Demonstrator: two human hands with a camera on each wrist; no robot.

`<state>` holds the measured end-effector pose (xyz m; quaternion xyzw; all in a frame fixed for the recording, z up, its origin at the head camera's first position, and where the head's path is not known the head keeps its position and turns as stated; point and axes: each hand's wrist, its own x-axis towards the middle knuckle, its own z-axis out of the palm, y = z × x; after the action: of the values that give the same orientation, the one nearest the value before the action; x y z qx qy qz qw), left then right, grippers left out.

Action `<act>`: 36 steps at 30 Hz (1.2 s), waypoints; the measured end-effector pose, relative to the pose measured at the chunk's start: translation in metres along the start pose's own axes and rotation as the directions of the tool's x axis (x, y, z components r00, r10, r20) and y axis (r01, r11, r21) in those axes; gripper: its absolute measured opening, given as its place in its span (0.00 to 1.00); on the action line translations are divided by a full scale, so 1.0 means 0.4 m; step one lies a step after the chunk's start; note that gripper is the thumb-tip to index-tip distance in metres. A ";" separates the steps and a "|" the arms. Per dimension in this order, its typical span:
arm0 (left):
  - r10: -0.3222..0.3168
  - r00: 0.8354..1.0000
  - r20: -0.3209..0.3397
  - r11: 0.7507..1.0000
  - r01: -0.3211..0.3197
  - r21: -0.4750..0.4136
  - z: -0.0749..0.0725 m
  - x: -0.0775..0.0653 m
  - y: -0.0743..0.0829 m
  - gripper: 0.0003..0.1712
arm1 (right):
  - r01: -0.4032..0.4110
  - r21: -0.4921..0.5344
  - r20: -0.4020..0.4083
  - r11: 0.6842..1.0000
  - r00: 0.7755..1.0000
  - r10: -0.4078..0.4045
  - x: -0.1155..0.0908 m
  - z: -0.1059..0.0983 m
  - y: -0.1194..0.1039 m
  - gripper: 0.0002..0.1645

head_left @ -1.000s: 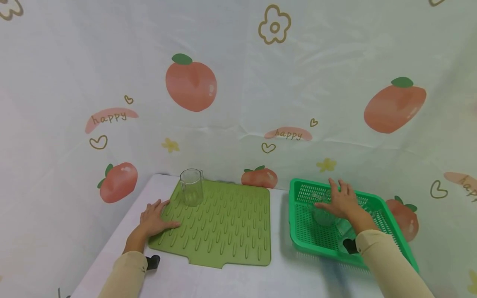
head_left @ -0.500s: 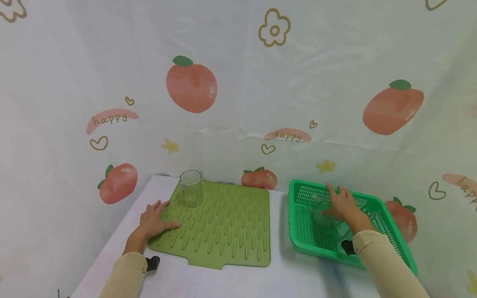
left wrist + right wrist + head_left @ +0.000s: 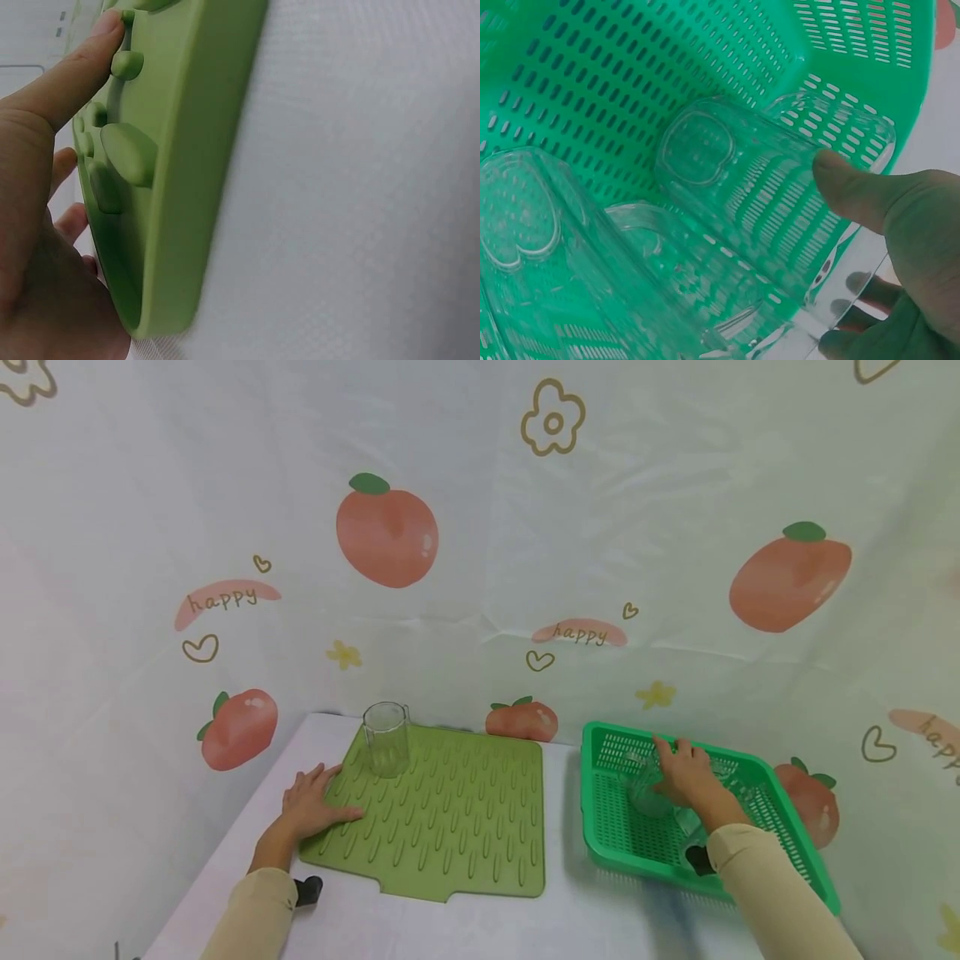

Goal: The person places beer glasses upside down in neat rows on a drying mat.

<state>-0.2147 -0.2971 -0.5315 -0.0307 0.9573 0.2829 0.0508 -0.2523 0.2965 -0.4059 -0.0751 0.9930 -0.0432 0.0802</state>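
Note:
My left hand (image 3: 311,806) rests on the left edge of an olive-green ridged drying mat (image 3: 457,810), fingers spread. In the left wrist view its thumb lies over the mat's raised ridges. At the mat's back left corner stands a clear glass mug (image 3: 387,747), upright. Inside the green plastic basket (image 3: 589,827), my right hand (image 3: 684,774) holds another clear glass mug (image 3: 742,172) near its mouth. The right wrist view shows the thumb (image 3: 840,180) on the mug's side and several fingers beyond the rim. This mug lies tilted, base away from the hand.
More clear glassware (image 3: 547,240) lies in the basket beside the held mug. Behind the white table (image 3: 480,935) hangs a white cloth (image 3: 465,635) printed with peaches. The basket stands right of the mat, with a gap between them.
My right hand has lowered into the basket and moved slightly left, its fingers closing at the mug. The left hand, mat and standing mug have stayed put.

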 end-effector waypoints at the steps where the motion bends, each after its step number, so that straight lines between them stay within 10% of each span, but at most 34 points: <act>1: 0.002 1.000 -0.002 1.000 -0.002 0.002 0.000 0.001 -0.001 0.62 | 0.001 -0.002 0.000 1.000 1.000 -0.001 0.000 0.000 0.001 0.52; 36: 0.007 1.000 0.008 1.000 -0.007 -0.020 0.003 0.005 -0.003 0.63 | 0.108 0.247 -0.180 0.963 0.982 -0.063 -0.031 -0.119 0.029 0.47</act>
<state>-0.2163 -0.2976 -0.5334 -0.0268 0.9543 0.2928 0.0532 -0.2499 0.3134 -0.3583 -0.1031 0.9781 -0.1806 0.0018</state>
